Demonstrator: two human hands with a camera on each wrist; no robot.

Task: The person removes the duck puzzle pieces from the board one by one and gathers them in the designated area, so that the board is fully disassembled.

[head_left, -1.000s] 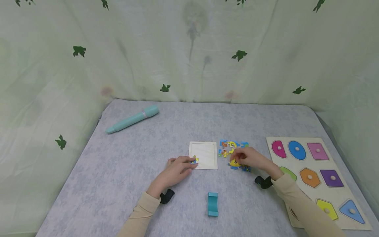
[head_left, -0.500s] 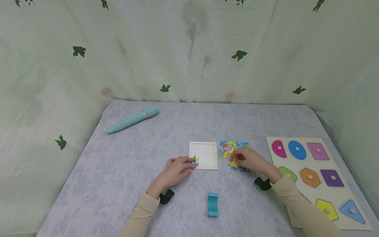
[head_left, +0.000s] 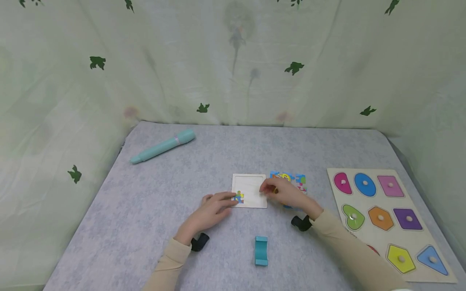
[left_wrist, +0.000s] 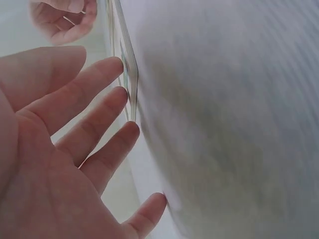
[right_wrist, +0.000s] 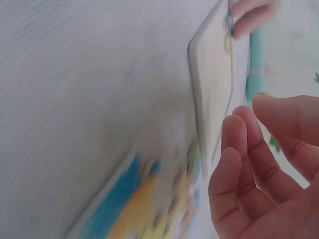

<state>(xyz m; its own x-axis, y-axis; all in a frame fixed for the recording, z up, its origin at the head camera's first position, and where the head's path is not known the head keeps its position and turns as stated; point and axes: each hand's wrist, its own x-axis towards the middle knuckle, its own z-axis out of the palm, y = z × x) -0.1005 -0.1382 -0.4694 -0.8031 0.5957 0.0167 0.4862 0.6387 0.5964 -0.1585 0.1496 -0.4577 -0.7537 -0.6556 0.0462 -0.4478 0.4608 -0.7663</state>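
My left hand [head_left: 214,208] rests its fingertips on the left edge of a white puzzle tray [head_left: 255,190]. Beside those fingers, a jigsaw piece [head_left: 238,197] in blue and yellow lies in the tray's near left corner. Over the tray's right edge is my right hand [head_left: 282,193], its fingers bent and its thumb close to the fingertips. In the right wrist view no piece shows between thumb and fingers; whether one is hidden there I cannot tell. More jigsaw pieces [head_left: 300,179] lie to the right of the tray, partly covered by the right hand.
A wooden shape board [head_left: 380,218] with knobbed coloured shapes lies at the right, partly under the right forearm. Nearer me stands a teal curved block [head_left: 261,251]. A mint-coloured pen-shaped object [head_left: 163,146] lies at the far left of the table.
My right hand has moved left from the loose jigsaw pieces to the tray's right edge. The left hand has shifted slightly left, uncovering more of the corner piece.
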